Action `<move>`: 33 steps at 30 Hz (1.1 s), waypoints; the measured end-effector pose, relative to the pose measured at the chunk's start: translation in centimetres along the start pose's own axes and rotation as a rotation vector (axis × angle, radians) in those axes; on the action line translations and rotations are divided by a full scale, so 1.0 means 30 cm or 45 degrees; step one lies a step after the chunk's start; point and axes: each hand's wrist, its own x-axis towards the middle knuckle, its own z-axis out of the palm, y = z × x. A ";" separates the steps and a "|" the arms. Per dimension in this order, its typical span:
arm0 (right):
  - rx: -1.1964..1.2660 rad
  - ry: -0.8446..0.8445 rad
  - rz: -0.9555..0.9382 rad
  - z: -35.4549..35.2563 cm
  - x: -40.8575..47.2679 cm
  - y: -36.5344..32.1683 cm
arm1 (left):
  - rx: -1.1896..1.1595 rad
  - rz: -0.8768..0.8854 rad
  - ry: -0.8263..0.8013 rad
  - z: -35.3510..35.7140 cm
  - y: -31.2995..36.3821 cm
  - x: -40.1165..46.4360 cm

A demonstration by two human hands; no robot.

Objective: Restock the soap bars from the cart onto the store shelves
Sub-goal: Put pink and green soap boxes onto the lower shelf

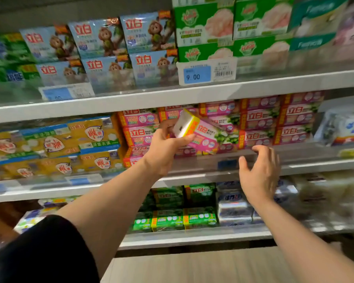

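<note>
We have both arms stretched forward and up toward the middle shelf (192, 174). Our left hand (164, 148) is raised at the end of a bare forearm, a dark sleeve showing near the elbow, and it grips a pink soap bar pack (198, 131) by its white and yellow end, thumb below and fingers wrapped over the top. The pack is tilted, its far end angled down and to the right, and it hangs in front of the stacked pink soap packs (260, 121) that fill the shelf just beyond and to the right of this hand. Our right hand (260, 172) is lower and to the right, well apart from the held pack, palm turned inward with fingers loosely spread and slightly curved, holding nothing; its fingertips reach up near the front edge of the same shelf. To the left of the left hand lie yellow soap packs (55, 146). Above both hands, a price tag (206, 72) reads 9.00 on the upper shelf rail.
</note>
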 end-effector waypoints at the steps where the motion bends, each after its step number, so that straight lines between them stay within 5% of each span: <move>1: -0.027 -0.006 -0.001 0.007 0.002 0.004 | 0.160 0.016 0.026 -0.005 -0.010 0.015; 8: -0.246 -0.070 -0.108 0.062 -0.021 0.026 | 1.788 0.245 0.028 -0.102 -0.022 0.067; 10: -0.357 -0.119 -0.208 0.078 -0.028 0.040 | 2.035 0.145 0.087 -0.137 -0.015 0.078; 21: -0.473 -0.286 -0.301 0.094 -0.064 0.061 | 2.257 0.023 0.014 -0.161 -0.030 0.078; 24: -0.463 -0.292 -0.294 0.090 -0.068 0.058 | 2.451 0.178 -0.072 -0.170 -0.052 0.050; 28: -0.466 -0.321 -0.290 0.094 -0.066 0.066 | 2.211 0.446 -0.020 -0.169 -0.122 0.019; 33: -0.427 -0.296 -0.287 0.104 -0.068 0.074 | 2.109 0.502 -0.064 -0.157 -0.163 0.037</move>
